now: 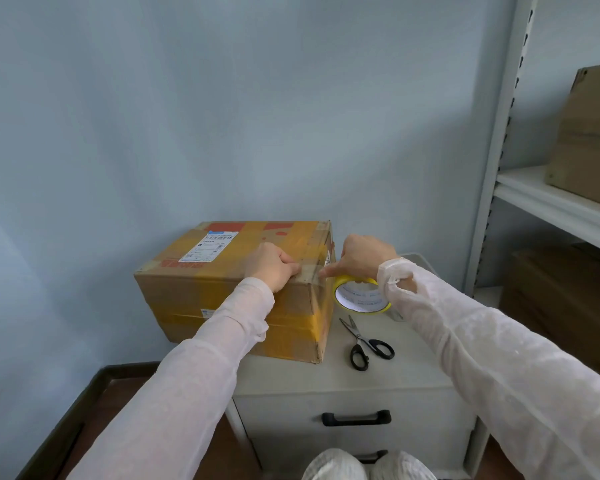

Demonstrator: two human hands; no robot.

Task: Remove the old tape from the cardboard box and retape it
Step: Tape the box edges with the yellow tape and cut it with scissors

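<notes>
step: retaping, I think. A strip point(309, 274) runs along the top front edge of the cardboard box point(222, 299), close to its right corner. Can't rule out that it's old tape being lifted.
left hand point(272, 266): fingers curled, pinning the left end of the strip against the box edge.
right hand point(364, 256): grasping the yellow tape roll point(361, 296), lower fingers curled through the core, index finger stretched out onto the strip's right end at the corner.
box position: on the surface point(378, 375), left of centre, shipping label point(210, 247) on top, yellow tape bands across its front face.
box vs hands: left hand sits on its top edge; right hand hangs just off its right side, only the fingertip touching.
roll position: in the air beside the box's right face, above the surface.
scissors point(366, 342): lying open on the surface just right of the box, below the roll, untouched.
next: my guess is to pull the roll round the corner with the left end kept pinned, rub the strip flat, then free a hand for the scissors and cut.
risk: strip wrinkles or lifts if the pinned end slips.
</notes>
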